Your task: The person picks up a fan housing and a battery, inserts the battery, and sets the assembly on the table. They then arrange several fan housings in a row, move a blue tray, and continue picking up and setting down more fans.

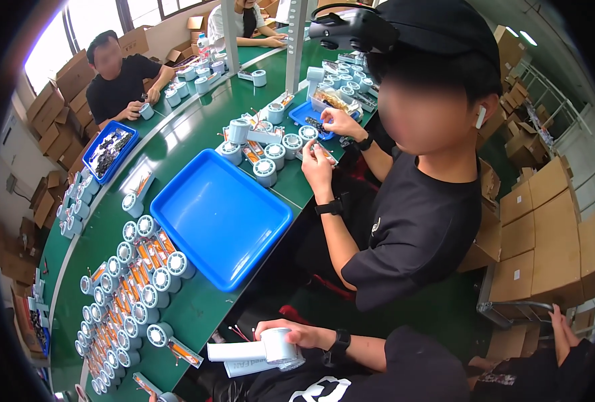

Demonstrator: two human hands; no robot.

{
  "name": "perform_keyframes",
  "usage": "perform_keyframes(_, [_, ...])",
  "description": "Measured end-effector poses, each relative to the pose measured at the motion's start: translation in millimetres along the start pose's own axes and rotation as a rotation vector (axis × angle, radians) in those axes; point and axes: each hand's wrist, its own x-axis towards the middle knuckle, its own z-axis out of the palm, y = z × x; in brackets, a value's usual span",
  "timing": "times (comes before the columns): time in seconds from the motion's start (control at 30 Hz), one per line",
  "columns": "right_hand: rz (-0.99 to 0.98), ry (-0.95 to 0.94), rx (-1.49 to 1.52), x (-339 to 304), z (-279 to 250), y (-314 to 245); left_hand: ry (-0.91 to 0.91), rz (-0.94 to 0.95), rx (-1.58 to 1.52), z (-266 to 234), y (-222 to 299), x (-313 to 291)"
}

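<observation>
My right hand is wrapped round the round head of a pale handheld fan, held in front of my body past the table edge. The fan's handle points left, and a printed white piece shows beneath it. Thin wires stick up behind. At the bottom edge of the picture only a sliver of my left hand shows, next to an opened fan body with an orange part inside. Its fingers are mostly cut off. Close by on the table lies another opened fan body.
Rows of opened fan bodies cover the near left of the green table. A blue tray lies beyond them. A co-worker handles parts on my right; another sits across. Cardboard boxes are stacked at right.
</observation>
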Motion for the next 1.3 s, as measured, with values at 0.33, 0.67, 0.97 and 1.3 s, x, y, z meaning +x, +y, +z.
perform_keyframes(0.33, [0.053,0.018,0.101,-2,-2,0,0.086,0.0,0.053,8,25,-2])
perform_keyframes(0.67, [-0.468,0.493,0.53,6,4,-4,0.142,-0.066,0.096,6,24,-10])
perform_keyframes(0.97, [-0.416,0.52,0.635,15,-5,-6,0.123,-0.141,-0.049,3,2,-8])
perform_keyframes(1.3, [0.177,0.131,0.836,-25,50,66,0.221,-0.01,-0.049,28,-53,-3])
